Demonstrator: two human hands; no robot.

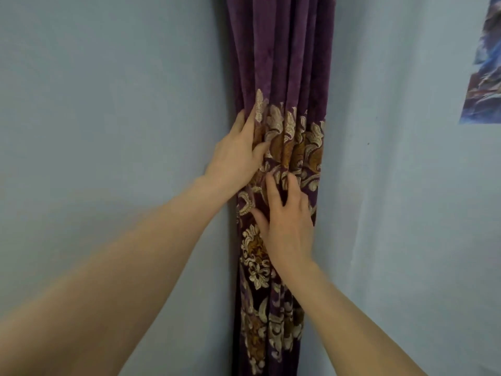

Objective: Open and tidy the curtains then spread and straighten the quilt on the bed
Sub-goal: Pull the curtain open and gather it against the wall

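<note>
Where two pale blue walls (108, 104) are meeting in a corner, the head camera is looking at a purple curtain (282, 63) that is hanging gathered into a narrow bundle of upright folds. The upper part of the curtain is showing plain purple velvet-like cloth. From about mid-height downward it is carrying a cream and gold floral pattern that is running to the bottom edge of the picture.

The left hand (238, 156) is reaching in from the lower left on a bare forearm. It is lying flat against the curtain's left edge, just where the pattern is beginning. Its fingers are pointing upward, straight and close together, and its thumb is resting on the front of the folds; it is pressing the cloth rather than clutching it.

The right hand (287, 221) is coming up from the lower right and sitting just below the left one, near it but not touching it. Its fingers are spreading and bending slightly over the patterned folds, with the thumb sticking out to the left, so it too is released and pushing on the fabric.

A poster (485, 63) in blue tones is hanging on the right-hand wall, well apart from the curtain and cut off by the picture's edge.
</note>
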